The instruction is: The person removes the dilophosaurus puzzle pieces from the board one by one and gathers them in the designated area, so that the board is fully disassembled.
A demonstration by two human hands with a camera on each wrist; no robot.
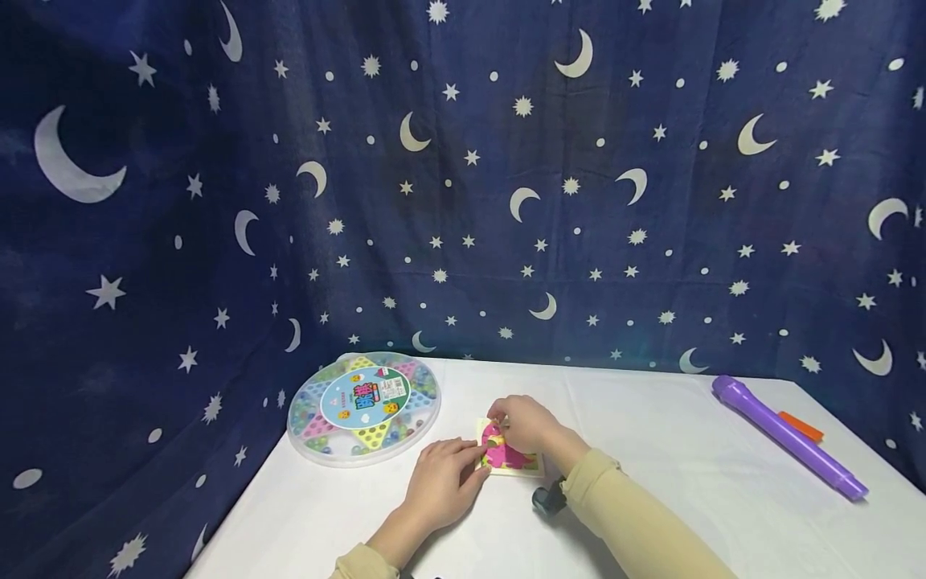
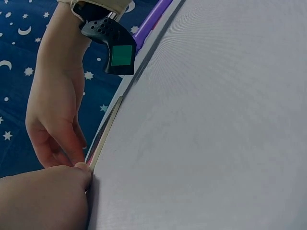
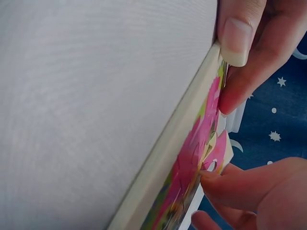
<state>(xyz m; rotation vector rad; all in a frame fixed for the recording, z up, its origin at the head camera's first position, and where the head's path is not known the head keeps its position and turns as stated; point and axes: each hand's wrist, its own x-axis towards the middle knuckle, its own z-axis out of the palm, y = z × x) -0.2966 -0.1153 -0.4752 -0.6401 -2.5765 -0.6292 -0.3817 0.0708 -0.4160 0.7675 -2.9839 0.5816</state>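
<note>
A small jigsaw puzzle (image 1: 512, 461) with a pink dinosaur picture and a pale frame lies flat on the white table. My left hand (image 1: 441, 484) holds its near left corner, thumb along the near edge and index finger at the left side. My right hand (image 1: 532, 424) is over the puzzle's far part. In the right wrist view, its thumb and finger pinch a pink puzzle piece (image 3: 221, 152) with an eye printed on it, tilted up from the picture. The left wrist view shows the puzzle edge-on, with the piece hidden behind the fingers.
A round, clear-lidded Chinese checkers set (image 1: 365, 408) with marbles sits at the back left. On the right lie a long purple marker-shaped tube (image 1: 788, 438) and an orange object (image 1: 801, 427). A dark starry curtain (image 1: 506, 161) stands behind the table (image 1: 673, 450).
</note>
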